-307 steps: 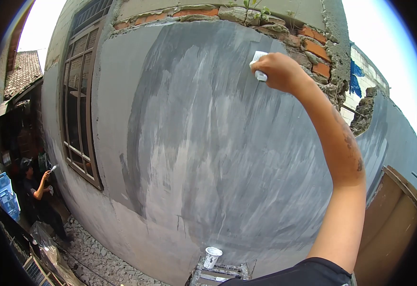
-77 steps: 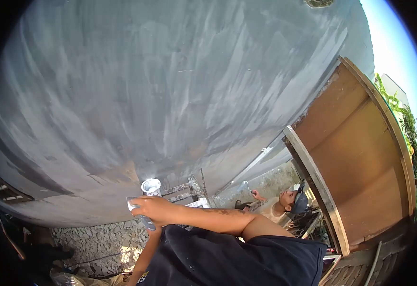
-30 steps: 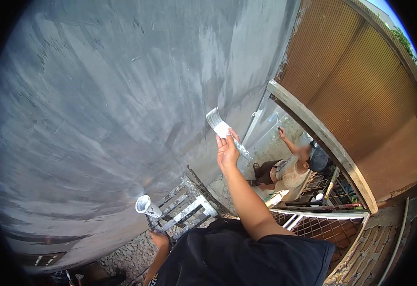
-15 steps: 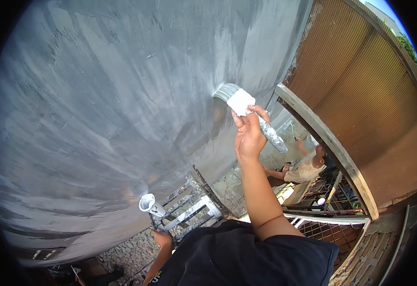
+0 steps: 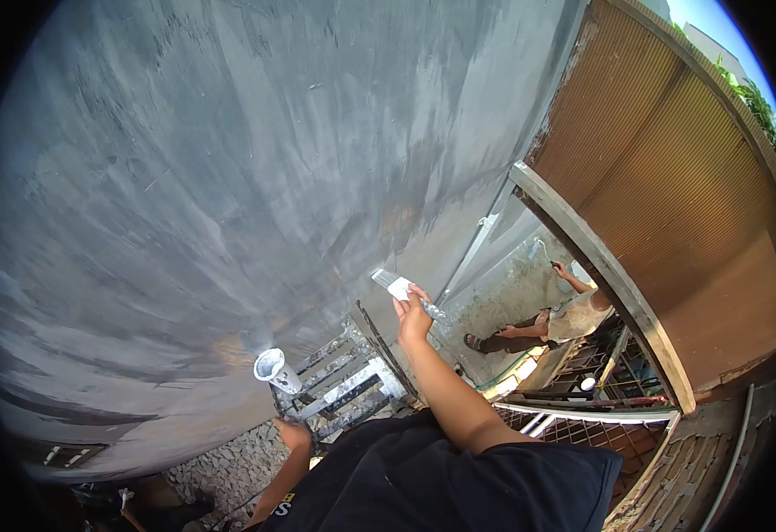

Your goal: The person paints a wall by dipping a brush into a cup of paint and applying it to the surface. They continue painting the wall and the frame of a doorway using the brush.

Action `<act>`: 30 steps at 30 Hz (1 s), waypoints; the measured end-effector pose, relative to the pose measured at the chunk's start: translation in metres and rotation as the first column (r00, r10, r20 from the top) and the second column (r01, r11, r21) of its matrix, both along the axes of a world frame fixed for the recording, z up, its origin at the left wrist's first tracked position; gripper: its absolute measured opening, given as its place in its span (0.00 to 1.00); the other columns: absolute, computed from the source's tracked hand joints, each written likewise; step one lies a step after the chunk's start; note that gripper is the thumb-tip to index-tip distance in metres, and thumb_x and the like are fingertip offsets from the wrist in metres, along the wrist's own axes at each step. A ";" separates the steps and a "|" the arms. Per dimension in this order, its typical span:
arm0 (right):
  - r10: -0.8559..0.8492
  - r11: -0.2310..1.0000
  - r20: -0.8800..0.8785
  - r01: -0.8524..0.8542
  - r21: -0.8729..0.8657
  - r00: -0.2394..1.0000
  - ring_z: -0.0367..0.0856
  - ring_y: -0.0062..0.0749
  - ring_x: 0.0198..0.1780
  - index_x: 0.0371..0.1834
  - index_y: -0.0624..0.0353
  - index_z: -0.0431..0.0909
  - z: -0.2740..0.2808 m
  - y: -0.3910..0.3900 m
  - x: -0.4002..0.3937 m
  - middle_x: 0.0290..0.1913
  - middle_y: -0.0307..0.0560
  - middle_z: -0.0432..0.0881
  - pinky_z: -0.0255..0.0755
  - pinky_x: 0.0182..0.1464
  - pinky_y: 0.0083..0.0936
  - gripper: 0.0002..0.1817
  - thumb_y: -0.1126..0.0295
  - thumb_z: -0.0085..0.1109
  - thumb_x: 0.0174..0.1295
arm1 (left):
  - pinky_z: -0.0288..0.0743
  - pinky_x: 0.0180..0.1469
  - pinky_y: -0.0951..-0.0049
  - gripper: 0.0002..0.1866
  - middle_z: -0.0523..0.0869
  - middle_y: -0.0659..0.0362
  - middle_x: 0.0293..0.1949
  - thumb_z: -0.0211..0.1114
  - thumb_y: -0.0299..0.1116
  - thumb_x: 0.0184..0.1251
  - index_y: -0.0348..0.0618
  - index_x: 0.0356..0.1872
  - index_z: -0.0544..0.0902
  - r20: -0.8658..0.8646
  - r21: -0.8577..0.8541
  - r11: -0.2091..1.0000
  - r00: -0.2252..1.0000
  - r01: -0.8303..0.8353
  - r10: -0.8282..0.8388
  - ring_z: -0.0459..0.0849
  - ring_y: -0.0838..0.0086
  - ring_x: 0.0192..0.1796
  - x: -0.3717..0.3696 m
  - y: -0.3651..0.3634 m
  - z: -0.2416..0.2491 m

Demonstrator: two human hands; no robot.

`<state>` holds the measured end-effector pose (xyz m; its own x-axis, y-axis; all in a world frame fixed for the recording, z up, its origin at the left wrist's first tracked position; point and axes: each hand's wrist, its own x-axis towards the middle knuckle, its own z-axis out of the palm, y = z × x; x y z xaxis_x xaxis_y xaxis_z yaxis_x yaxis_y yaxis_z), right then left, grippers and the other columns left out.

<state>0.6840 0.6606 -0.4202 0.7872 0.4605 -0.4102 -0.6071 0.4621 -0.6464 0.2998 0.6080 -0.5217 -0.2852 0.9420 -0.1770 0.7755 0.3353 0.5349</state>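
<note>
- Grey painted wall [image 5: 228, 160], streaked with lighter and darker strokes, fills the left and upper view; a warm tan patch shows low down near the middle.
- Brown corrugated panel [image 5: 662, 177] stands at the right, with sky and green leaves beyond its outer edge.
- Dark short-sleeved shirt [image 5: 441, 479] of the person at work spreads across the bottom.
- Broken grey rubble [image 5: 233, 461] covers the ground at lower left, between wall and shirt.
- Weathered wooden beam [image 5: 605, 279] runs slantwise below and left of the panel.
- Slatted, paint-spattered stand [image 5: 343, 391] sits beside the wall, near the shirt.
- Another person [image 5: 574, 317] in a pale top, partly hidden by the beam, raises one arm and holds a thin-handled tool.
- Right hand [image 5: 414, 321] reaches out toward the wall, its grip narrow, fingers closed on a paintbrush.
- Left hand [image 5: 294, 434] is at the stand's near end, below a cup; its fingers are partly hidden, so I cannot tell how wide the grip is.
- Flat paintbrush [image 5: 398, 287] with a broad white middle points its bristles up-left at the wall's lower part; whether the tips touch, I cannot tell.
- White tapered plastic cup [image 5: 285, 377] stands on the stand's left end, just beside the wall.
</note>
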 end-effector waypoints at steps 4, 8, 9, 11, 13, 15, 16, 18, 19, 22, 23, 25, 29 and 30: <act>-0.029 0.958 0.265 -0.049 0.282 0.964 0.81 0.41 0.59 0.57 0.59 0.71 0.166 0.017 0.021 0.57 0.53 0.77 0.79 0.61 0.37 0.11 0.72 0.51 0.73 | 0.72 0.50 0.43 0.17 0.83 0.29 0.43 0.49 0.29 0.79 0.31 0.62 0.65 -0.001 -0.045 0.998 1.000 -0.032 0.032 0.82 0.34 0.49 -0.004 0.000 -0.011; -0.226 0.797 0.412 -0.077 0.600 0.883 0.81 0.42 0.58 0.58 0.60 0.70 0.258 0.004 0.021 0.58 0.54 0.76 0.80 0.61 0.37 0.12 0.71 0.52 0.74 | 0.72 0.52 0.45 0.18 0.83 0.29 0.45 0.48 0.31 0.80 0.30 0.63 0.66 0.001 0.028 1.000 1.000 0.004 -0.004 0.82 0.34 0.51 -0.013 0.002 -0.029; -0.222 0.796 0.417 -0.083 0.599 0.881 0.81 0.42 0.58 0.58 0.60 0.70 0.257 0.006 0.021 0.58 0.54 0.76 0.80 0.61 0.37 0.12 0.71 0.52 0.74 | 0.72 0.52 0.45 0.18 0.83 0.29 0.45 0.48 0.31 0.80 0.30 0.63 0.66 0.006 0.029 1.000 1.000 0.000 0.000 0.82 0.34 0.51 -0.012 0.002 -0.030; -0.198 0.823 0.403 -0.071 0.563 0.894 0.81 0.41 0.59 0.58 0.59 0.69 0.238 0.016 0.017 0.59 0.54 0.75 0.80 0.61 0.38 0.13 0.71 0.52 0.74 | 0.72 0.52 0.45 0.18 0.83 0.30 0.45 0.48 0.32 0.80 0.29 0.63 0.66 -0.034 0.041 0.999 0.999 -0.008 0.010 0.82 0.34 0.50 -0.011 0.001 -0.028; -0.105 0.887 0.326 -0.060 0.457 0.939 0.80 0.40 0.59 0.59 0.58 0.69 0.169 0.029 0.015 0.59 0.53 0.74 0.79 0.62 0.38 0.13 0.73 0.52 0.74 | 0.72 0.52 0.44 0.18 0.83 0.29 0.44 0.48 0.32 0.80 0.30 0.63 0.66 -0.019 0.014 1.000 1.000 -0.022 0.023 0.82 0.34 0.50 -0.007 0.001 -0.019; -0.042 0.954 0.232 -0.030 0.298 0.972 0.80 0.40 0.59 0.58 0.58 0.70 0.077 0.024 0.011 0.60 0.51 0.74 0.79 0.62 0.38 0.13 0.73 0.53 0.74 | 0.72 0.52 0.44 0.18 0.83 0.29 0.43 0.47 0.32 0.80 0.30 0.63 0.66 0.007 -0.008 0.999 0.999 -0.035 0.035 0.82 0.34 0.50 -0.005 0.001 -0.013; -0.020 0.977 0.180 -0.019 0.213 0.983 0.80 0.40 0.59 0.58 0.58 0.71 0.038 0.016 0.009 0.60 0.50 0.74 0.79 0.62 0.38 0.12 0.73 0.53 0.74 | 0.72 0.50 0.43 0.18 0.84 0.29 0.42 0.47 0.32 0.80 0.31 0.63 0.66 0.031 -0.012 1.000 0.999 -0.023 0.023 0.82 0.34 0.48 -0.004 0.000 -0.010; 0.013 0.999 0.055 -0.015 0.039 0.998 0.80 0.41 0.59 0.57 0.57 0.72 0.009 -0.008 0.006 0.60 0.49 0.75 0.79 0.62 0.38 0.11 0.72 0.54 0.73 | 0.72 0.49 0.43 0.18 0.84 0.30 0.42 0.47 0.32 0.80 0.31 0.63 0.66 0.002 -0.020 0.999 1.000 -0.028 0.028 0.83 0.35 0.48 -0.006 0.002 -0.014; 0.010 0.999 0.056 -0.013 0.040 0.998 0.80 0.41 0.59 0.57 0.57 0.72 0.007 -0.008 0.017 0.60 0.49 0.75 0.79 0.62 0.38 0.11 0.72 0.54 0.73 | 0.72 0.48 0.43 0.18 0.84 0.31 0.42 0.47 0.32 0.80 0.31 0.63 0.66 -0.031 -0.030 0.999 0.999 -0.037 0.036 0.83 0.35 0.47 -0.004 0.004 -0.015; -0.058 0.998 0.144 0.061 -0.019 0.988 0.82 0.40 0.55 0.55 0.61 0.74 0.027 -0.005 0.061 0.56 0.53 0.76 0.82 0.57 0.35 0.11 0.74 0.53 0.73 | 0.72 0.49 0.43 0.20 0.84 0.31 0.43 0.48 0.33 0.80 0.32 0.66 0.66 -0.004 -0.077 0.996 0.999 -0.047 0.047 0.83 0.35 0.47 -0.003 0.001 -0.004; -0.085 0.996 0.212 0.079 0.040 0.974 0.83 0.40 0.54 0.55 0.62 0.74 0.060 0.007 0.083 0.55 0.53 0.77 0.82 0.56 0.34 0.11 0.74 0.53 0.73 | 0.73 0.50 0.43 0.22 0.84 0.30 0.44 0.48 0.34 0.80 0.32 0.67 0.65 -0.002 -0.090 0.994 0.999 -0.054 0.054 0.83 0.34 0.48 0.000 0.001 -0.001; -0.143 0.977 0.326 0.080 0.199 0.934 0.83 0.41 0.54 0.55 0.63 0.73 0.150 0.018 0.112 0.55 0.54 0.77 0.82 0.56 0.34 0.11 0.74 0.52 0.73 | 0.73 0.52 0.44 0.22 0.84 0.30 0.46 0.48 0.34 0.80 0.32 0.67 0.66 -0.013 -0.090 0.994 0.998 -0.061 0.060 0.82 0.35 0.50 0.001 0.003 -0.005; -0.314 0.855 0.488 0.019 0.518 0.814 0.82 0.44 0.57 0.59 0.63 0.69 0.265 0.003 0.135 0.59 0.56 0.74 0.82 0.56 0.37 0.14 0.73 0.51 0.73 | 0.72 0.56 0.45 0.22 0.82 0.29 0.51 0.48 0.34 0.80 0.32 0.68 0.65 0.008 -0.110 0.991 0.997 -0.075 0.076 0.81 0.34 0.54 0.000 0.002 0.000; -0.340 0.835 0.472 0.031 0.549 0.813 0.83 0.48 0.56 0.59 0.62 0.68 0.276 0.000 0.135 0.57 0.58 0.76 0.80 0.58 0.37 0.15 0.70 0.51 0.74 | 0.72 0.56 0.45 0.22 0.82 0.29 0.51 0.48 0.34 0.80 0.32 0.68 0.65 0.008 -0.109 0.991 0.997 -0.073 0.074 0.81 0.34 0.54 -0.003 0.001 -0.004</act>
